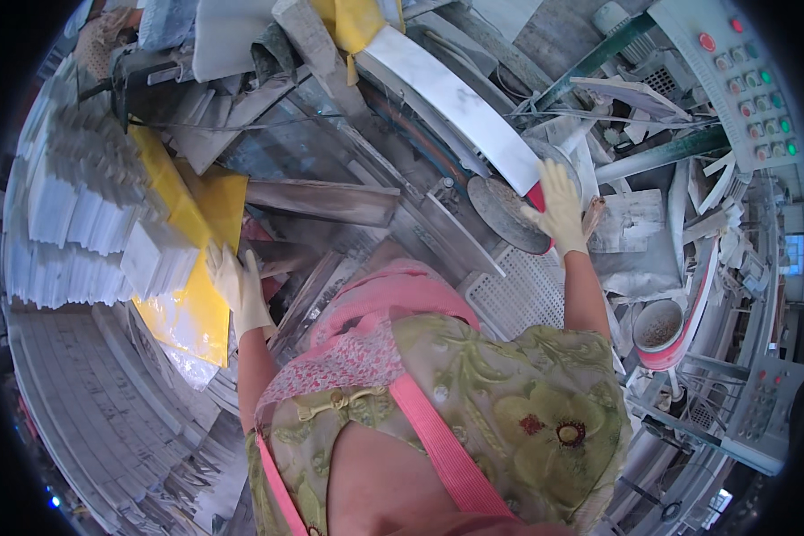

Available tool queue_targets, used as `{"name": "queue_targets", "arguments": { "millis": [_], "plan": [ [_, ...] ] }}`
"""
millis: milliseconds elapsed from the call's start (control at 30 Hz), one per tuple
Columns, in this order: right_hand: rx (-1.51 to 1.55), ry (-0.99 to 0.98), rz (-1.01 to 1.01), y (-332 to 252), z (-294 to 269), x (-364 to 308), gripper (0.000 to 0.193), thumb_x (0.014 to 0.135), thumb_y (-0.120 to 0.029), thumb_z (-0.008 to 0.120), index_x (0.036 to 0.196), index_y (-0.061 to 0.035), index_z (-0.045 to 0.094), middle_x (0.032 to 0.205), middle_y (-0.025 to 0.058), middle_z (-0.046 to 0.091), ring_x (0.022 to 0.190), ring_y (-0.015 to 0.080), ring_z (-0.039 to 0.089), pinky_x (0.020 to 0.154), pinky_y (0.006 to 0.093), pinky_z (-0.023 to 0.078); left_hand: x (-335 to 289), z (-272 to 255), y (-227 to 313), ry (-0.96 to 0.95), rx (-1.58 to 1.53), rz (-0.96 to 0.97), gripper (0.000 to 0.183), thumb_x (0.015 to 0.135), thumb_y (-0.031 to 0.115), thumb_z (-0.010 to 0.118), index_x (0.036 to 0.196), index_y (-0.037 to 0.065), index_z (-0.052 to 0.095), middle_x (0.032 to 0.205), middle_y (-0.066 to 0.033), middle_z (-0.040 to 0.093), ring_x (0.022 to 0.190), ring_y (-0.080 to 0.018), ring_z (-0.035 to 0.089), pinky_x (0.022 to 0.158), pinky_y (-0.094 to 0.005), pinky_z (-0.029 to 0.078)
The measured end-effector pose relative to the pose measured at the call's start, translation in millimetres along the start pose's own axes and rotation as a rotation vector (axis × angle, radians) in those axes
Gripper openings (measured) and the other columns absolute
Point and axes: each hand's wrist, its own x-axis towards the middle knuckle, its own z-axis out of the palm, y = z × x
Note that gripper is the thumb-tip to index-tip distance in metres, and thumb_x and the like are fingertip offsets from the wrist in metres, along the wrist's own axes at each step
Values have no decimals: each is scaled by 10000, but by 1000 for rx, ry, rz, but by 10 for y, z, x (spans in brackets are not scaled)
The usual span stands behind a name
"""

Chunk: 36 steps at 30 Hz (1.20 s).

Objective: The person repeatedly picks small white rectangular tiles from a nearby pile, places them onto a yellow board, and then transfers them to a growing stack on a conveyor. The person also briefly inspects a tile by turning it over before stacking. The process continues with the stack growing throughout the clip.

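A long white marble slab with grey veins point(460, 100) lies slantwise from the top middle toward the right. At its near end is my right hand point(560, 212) in a pale rubber glove, fingers spread, beside a small red part point(536, 196). A round grey disc point(507, 214) sits just left of that hand. On the left, my gloved left hand point(238, 288) rests against the edge of a yellow sheet point(194, 299), thumb apart and fingers stretched. White tiles point(158, 259) are stacked close to its fingertips; contact with them cannot be made out.
A tall stack of white tiles point(80, 192) fills the left side. At the upper right stands a control panel point(732, 80) with red and green buttons. A perforated pale crate point(520, 288) lies below the disc, and a container of grit point(659, 326) stands at right.
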Motion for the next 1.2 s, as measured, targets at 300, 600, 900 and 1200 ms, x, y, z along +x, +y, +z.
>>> {"name": "queue_targets", "arguments": {
  "millis": [300, 600, 900, 1200],
  "plan": [
    [80, -78, 42, -227, 303, 400, 703, 944, -222, 622, 1575, -133, 326, 1617, 129, 346, 1494, 320, 319, 1184, 506, 306, 22, -48, 14, -33, 36, -10, 466, 869, 210, 706, 1264, -22, 620, 1482, -277, 486, 1396, -455, 420, 1178, -500, 325],
    [43, 36, -52, -517, 219, 824, 643, 963, -236, 603, 1536, -53, 377, 1559, 156, 432, 1439, 305, 410, 1178, 447, 329, 14, -40, 18, -19, 28, -28, 466, 857, 205, 715, 1255, -23, 629, 1492, -264, 482, 1390, -458, 424, 1171, -501, 332],
    [-25, -18, -226, -501, 284, 988, 760, 932, -310, 657, 1553, -18, 331, 1601, 152, 371, 1495, 279, 328, 1223, 501, 249, -1, -51, 74, 22, -87, -89, 449, 846, 170, 685, 1228, -59, 630, 1452, -291, 506, 1380, -468, 435, 1175, -509, 329],
    [-178, -158, -178, -589, 330, 984, 975, 818, -267, 788, 1568, 13, 231, 1637, 175, 281, 1528, 304, 257, 1221, 523, 254, -16, -123, 132, -1, -90, -145, 501, 798, 189, 728, 1220, -64, 633, 1486, -255, 484, 1405, -427, 413, 1193, -496, 317]
  ]
}}
